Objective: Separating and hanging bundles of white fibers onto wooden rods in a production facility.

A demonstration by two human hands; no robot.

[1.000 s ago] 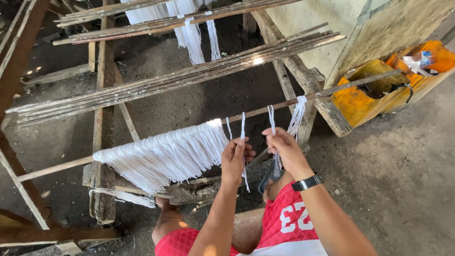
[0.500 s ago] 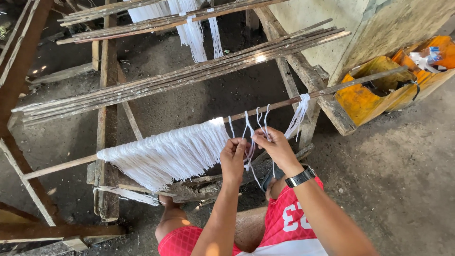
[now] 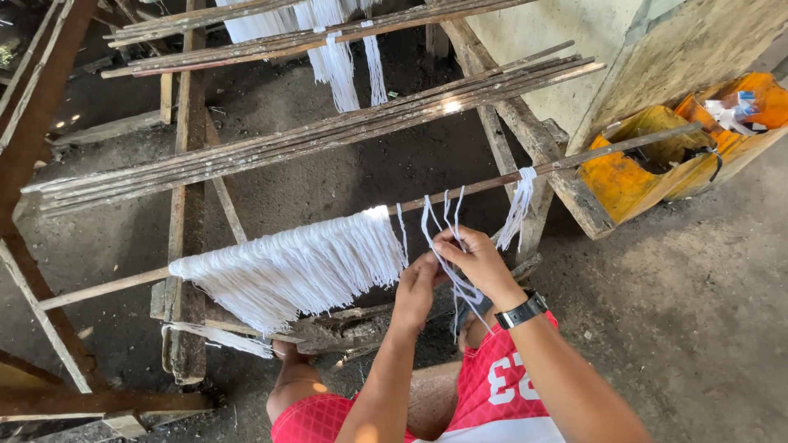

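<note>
A long thin wooden stick (image 3: 591, 156) runs across in front of me, from lower left to upper right. A thick fringe of white strings (image 3: 295, 267) hangs from its middle, and a small white bundle (image 3: 519, 209) hangs farther right. Between them a few loose white strands (image 3: 433, 217) loop over the stick. My right hand (image 3: 476, 262), with a black wristwatch (image 3: 520, 312), pinches these strands just below the stick. My left hand (image 3: 417, 289) sits close beside it, fingers curled on the same strands lower down. My knees in red shorts (image 3: 492, 385) are below.
A stack of more sticks (image 3: 328, 131) lies across a wooden frame beyond, with another white fringe (image 3: 336, 49) at the top. Yellow containers (image 3: 648, 160) stand at the right by a wall. Wooden beams (image 3: 37, 123) run at the left. The ground is bare dirt.
Both hands have risen slightly toward the stick, and more loose strands now loop over it between the fringe and the small bundle.
</note>
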